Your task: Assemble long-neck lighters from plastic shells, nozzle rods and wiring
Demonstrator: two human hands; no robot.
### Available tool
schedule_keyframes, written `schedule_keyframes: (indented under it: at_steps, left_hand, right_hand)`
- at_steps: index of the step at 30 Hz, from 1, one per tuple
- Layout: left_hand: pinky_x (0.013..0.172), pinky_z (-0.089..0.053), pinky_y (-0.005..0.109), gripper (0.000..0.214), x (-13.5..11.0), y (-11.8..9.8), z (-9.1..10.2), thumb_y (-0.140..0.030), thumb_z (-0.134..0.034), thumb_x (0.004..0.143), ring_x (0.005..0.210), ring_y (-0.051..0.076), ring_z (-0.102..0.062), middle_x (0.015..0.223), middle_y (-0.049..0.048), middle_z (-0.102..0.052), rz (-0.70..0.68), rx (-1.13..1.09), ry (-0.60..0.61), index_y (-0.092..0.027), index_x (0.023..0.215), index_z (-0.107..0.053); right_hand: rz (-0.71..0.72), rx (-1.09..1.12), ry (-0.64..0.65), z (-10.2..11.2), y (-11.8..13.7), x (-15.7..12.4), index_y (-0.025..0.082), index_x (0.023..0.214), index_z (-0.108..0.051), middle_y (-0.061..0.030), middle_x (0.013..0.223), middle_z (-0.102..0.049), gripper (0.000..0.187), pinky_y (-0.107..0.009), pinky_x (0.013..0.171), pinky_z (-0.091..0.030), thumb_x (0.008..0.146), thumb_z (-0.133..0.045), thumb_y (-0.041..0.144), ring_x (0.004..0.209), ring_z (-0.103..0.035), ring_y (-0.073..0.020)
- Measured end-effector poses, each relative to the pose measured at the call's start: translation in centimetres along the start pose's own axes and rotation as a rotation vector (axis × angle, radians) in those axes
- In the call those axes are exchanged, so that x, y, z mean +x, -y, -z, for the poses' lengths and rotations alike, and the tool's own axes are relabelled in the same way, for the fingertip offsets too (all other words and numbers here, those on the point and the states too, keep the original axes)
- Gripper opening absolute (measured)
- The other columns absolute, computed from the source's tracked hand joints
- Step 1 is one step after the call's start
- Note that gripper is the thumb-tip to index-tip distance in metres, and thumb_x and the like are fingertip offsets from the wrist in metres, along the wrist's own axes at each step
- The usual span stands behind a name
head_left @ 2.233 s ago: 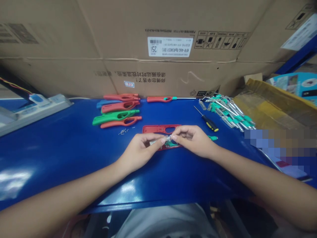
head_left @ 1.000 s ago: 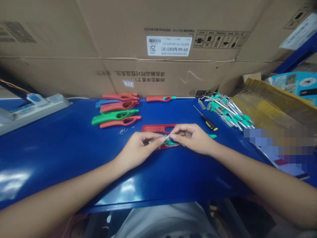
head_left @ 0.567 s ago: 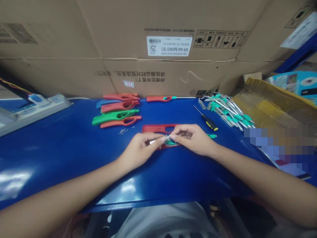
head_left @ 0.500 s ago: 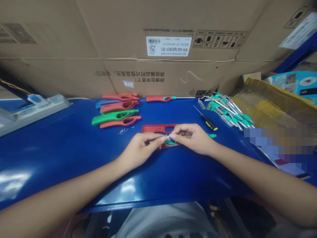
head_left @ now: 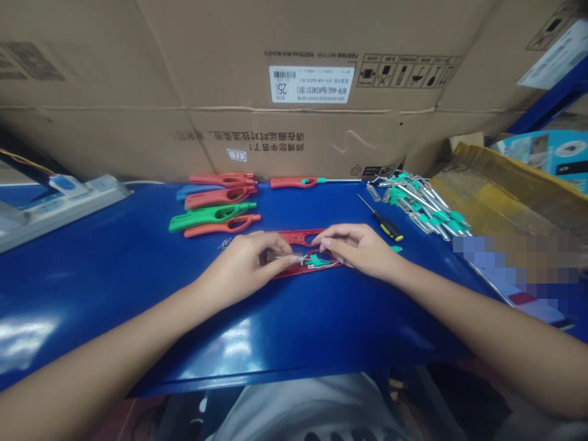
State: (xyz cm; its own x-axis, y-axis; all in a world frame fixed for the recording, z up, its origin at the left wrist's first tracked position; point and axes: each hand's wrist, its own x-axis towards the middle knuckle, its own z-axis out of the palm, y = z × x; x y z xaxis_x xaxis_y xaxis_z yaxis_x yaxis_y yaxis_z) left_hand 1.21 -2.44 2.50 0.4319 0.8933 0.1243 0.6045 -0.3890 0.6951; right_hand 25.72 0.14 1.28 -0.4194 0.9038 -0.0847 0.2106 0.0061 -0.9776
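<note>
My left hand (head_left: 250,263) is closed around a clear plastic lighter tank (head_left: 275,256), its thumb and fingers pinching it over the left part of an opened red lighter shell (head_left: 280,275). Inside this near half sit a green trigger piece (head_left: 315,261) and thin wires. My right hand (head_left: 362,250) is curled over the shell's right part, thumb and forefinger close together; what they grip, if anything, is hidden. Just behind lies the other red shell half (head_left: 296,236). A green tip (head_left: 395,248) shows beyond my right hand.
Several coloured lighter shells (head_left: 214,214) lie at the back left, with small screws (head_left: 225,243) before them. An assembled red lighter (head_left: 294,182) lies along the cardboard (head_left: 229,73). A screwdriver (head_left: 388,226) and a pile of metal-tube lighter parts (head_left: 427,205) are to the right. A power strip (head_left: 101,190) stands left.
My hands have moved apart from their shared pinch at the tank's end. The left one has shifted left and lower over the shell; the green trigger piece is now more exposed.
</note>
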Motion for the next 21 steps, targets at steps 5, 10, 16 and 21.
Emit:
schedule_keyframes:
  at_steps: [5,10,16,21]
  left_hand:
    - [0.078,-0.045,0.029,0.022,0.11,0.29,0.27,-0.041,-0.066,0.092,0.086,0.019,-0.063,0.089,0.0022,-0.074,-0.122,0.168,0.064,-0.021,0.089,-0.075]
    - [0.073,-0.046,0.027,0.016,0.09,0.48,0.07,-0.035,-0.066,0.092,0.082,0.016,-0.063,0.093,0.0020,-0.072,-0.104,0.181,0.107,-0.022,0.094,-0.075]
    - [0.064,-0.042,0.023,0.016,-0.20,0.33,-0.32,-0.034,-0.066,0.093,0.071,0.012,-0.060,0.087,0.0003,-0.072,-0.099,0.161,0.101,-0.021,0.093,-0.075]
    - [0.062,-0.042,0.023,0.018,-0.26,0.26,-0.67,-0.035,-0.067,0.092,0.068,0.012,-0.060,0.083,0.0008,-0.071,-0.093,0.141,0.073,-0.019,0.092,-0.075]
  right_hand:
    - [-0.003,0.000,-0.004,0.03,0.41,-0.02,0.012,0.095,-0.071,0.0043,0.057,-0.057,0.029,-0.022,0.047,-0.035,0.083,-0.069,0.038,0.046,-0.043,-0.0059]
    - [0.002,-0.005,0.011,0.10,0.48,-0.03,0.013,0.095,-0.070,0.0055,0.054,-0.055,0.028,-0.023,0.045,-0.031,0.084,-0.068,0.038,0.044,-0.043,-0.0065]
    - [0.008,-0.006,0.006,0.15,0.21,0.05,0.013,0.095,-0.071,0.0057,0.055,-0.054,0.028,-0.023,0.047,-0.033,0.084,-0.068,0.039,0.044,-0.041,-0.0065]
    - [0.006,0.002,0.010,0.09,0.06,0.04,0.013,0.096,-0.071,0.0059,0.055,-0.054,0.028,-0.024,0.051,-0.038,0.084,-0.068,0.039,0.047,-0.042,-0.0068]
